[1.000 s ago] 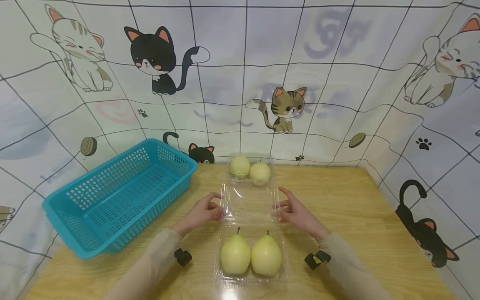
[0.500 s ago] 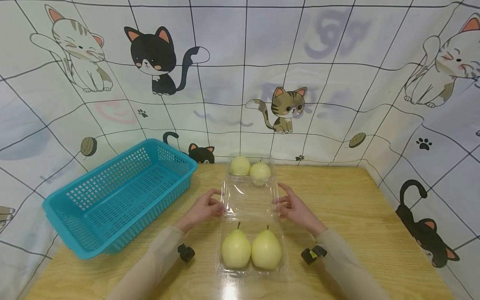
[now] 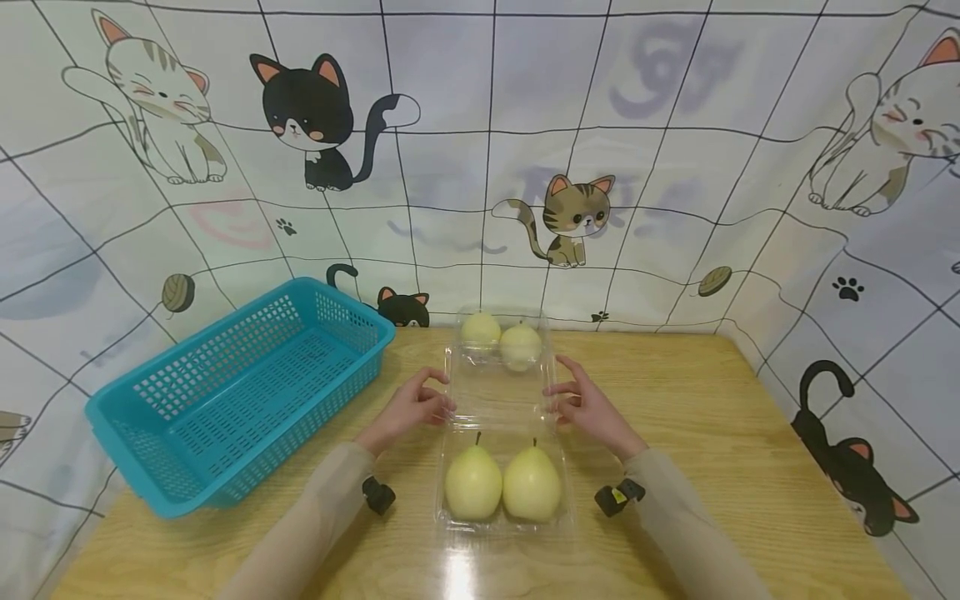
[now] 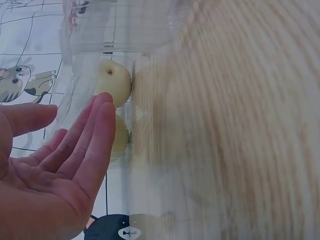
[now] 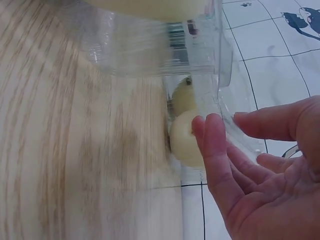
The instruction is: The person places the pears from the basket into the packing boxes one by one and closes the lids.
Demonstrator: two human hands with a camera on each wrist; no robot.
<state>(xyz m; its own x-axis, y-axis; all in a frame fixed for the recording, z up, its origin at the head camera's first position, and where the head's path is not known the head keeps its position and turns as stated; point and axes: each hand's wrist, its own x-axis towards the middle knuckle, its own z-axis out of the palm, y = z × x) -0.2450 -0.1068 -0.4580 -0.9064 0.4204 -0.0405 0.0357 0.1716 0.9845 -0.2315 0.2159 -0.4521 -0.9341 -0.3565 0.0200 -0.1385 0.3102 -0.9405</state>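
Observation:
A clear plastic clamshell box (image 3: 504, 527) lies opened on the wooden table, with its lid (image 3: 495, 396) folded out toward the back. Two yellow-green pears, a left pear (image 3: 473, 485) and a right pear (image 3: 532, 485), sit side by side in the near half. My left hand (image 3: 411, 406) is at the lid's left edge, fingers fairly straight and thumb apart from them. At the opposite edge is my right hand (image 3: 594, 410), its fingertips right at the plastic, with a gap between thumb and fingers in the right wrist view.
Behind the lid stands another clear box (image 3: 546, 321) with two pears (image 3: 519, 346), which the lid overlaps in the head view. A blue-green plastic basket (image 3: 255, 400) stands on the left. A cat-print cloth (image 3: 450, 167) hangs behind the table (image 3: 675, 400).
The opened box with its two pears has slid away from me, toward the back box. Both hands have moved forward along with it.

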